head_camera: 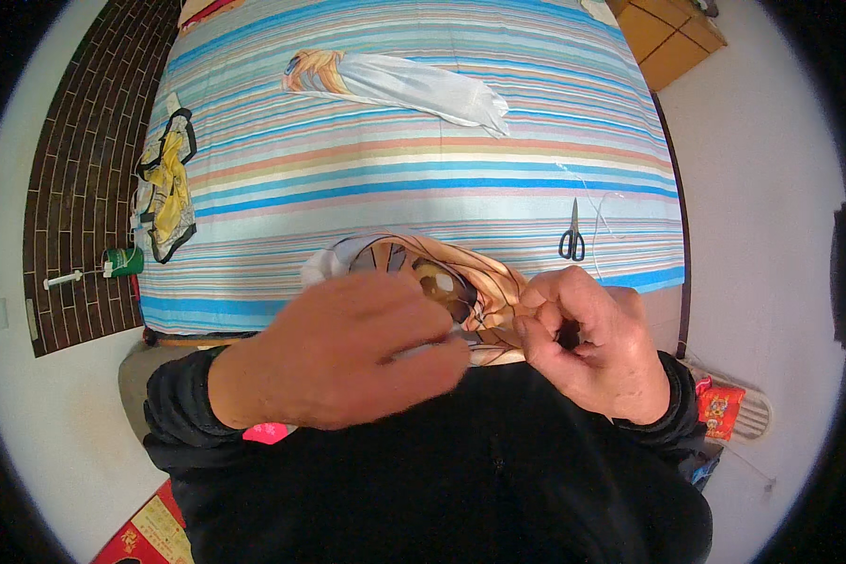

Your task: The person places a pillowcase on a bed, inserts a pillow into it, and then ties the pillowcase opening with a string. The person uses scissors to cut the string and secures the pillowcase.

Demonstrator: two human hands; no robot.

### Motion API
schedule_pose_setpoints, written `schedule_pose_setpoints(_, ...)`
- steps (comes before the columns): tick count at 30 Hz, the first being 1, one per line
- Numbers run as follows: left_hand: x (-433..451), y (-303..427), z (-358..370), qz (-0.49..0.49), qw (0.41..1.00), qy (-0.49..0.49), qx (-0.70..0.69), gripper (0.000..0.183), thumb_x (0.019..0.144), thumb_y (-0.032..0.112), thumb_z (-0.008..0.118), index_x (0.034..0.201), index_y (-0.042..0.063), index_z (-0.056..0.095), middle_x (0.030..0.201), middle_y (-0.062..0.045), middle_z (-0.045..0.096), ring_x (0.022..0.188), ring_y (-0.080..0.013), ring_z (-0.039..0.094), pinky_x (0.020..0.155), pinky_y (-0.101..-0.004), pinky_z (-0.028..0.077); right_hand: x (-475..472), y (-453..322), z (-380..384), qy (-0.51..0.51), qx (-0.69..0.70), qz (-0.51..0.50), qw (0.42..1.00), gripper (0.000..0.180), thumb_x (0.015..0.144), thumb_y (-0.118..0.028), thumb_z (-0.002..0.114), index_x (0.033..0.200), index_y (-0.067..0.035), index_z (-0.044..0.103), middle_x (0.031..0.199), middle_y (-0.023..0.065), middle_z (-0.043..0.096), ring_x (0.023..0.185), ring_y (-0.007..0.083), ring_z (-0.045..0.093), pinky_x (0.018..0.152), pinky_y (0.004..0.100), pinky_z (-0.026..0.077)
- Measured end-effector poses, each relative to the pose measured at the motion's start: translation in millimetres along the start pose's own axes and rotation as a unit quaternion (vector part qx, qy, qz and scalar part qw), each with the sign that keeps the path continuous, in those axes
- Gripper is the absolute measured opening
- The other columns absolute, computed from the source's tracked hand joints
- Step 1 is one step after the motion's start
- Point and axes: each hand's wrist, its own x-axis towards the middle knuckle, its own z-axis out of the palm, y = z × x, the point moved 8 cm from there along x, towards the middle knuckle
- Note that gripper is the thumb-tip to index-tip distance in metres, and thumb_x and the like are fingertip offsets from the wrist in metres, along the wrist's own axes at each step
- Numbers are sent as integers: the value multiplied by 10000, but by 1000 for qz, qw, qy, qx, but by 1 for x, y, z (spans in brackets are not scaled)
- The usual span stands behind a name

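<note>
A printed fabric piece [493, 282] in orange, brown and white lies bunched at the near edge of the bed, close to my body. My right hand [592, 345] pinches its right edge between thumb and forefinger. My left hand [345, 352], blurred, is in front of the fabric with its fingers curled and their tips near the cloth. Whether those fingertips hold anything is hidden. Beyond my right hand, scissors [572, 240] with black handles rest on the striped bed sheet [395, 201], blades pointing away. A thin white cord [595, 211] curls beside them.
Farther back lies a folded white and orange printed cloth [416, 84]. A yellow garment with black trim [169, 187] is at the bed's left edge, near a green container [124, 261]. Cardboard boxes [666, 39] stand at the far right. A red packet [720, 412] sits beyond my right sleeve.
</note>
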Motion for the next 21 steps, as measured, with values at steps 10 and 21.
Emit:
schedule_pose_setpoints(10, -10, 18, 33, -37, 994, -102, -17, 176, 768, 142, 704, 922, 85, 641, 826, -26, 568, 764, -190, 565, 700, -346, 457, -4, -28, 7, -167, -42, -180, 969, 173, 852, -100, 731, 976, 14, 690, 895, 120, 615, 768, 263, 676, 645, 390, 548)
schedule_pose_setpoints(21, -45, 22, 1, -120, 986, -85, 82, 211, 776, 159, 714, 977, 114, 663, 942, 7, 613, 865, -173, 553, 706, -329, 410, -11, -40, 11, -178, -144, -257, 939, 216, 743, -132, 686, 909, 6, 673, 850, 81, 497, 735, 235, 587, 579, 352, 489)
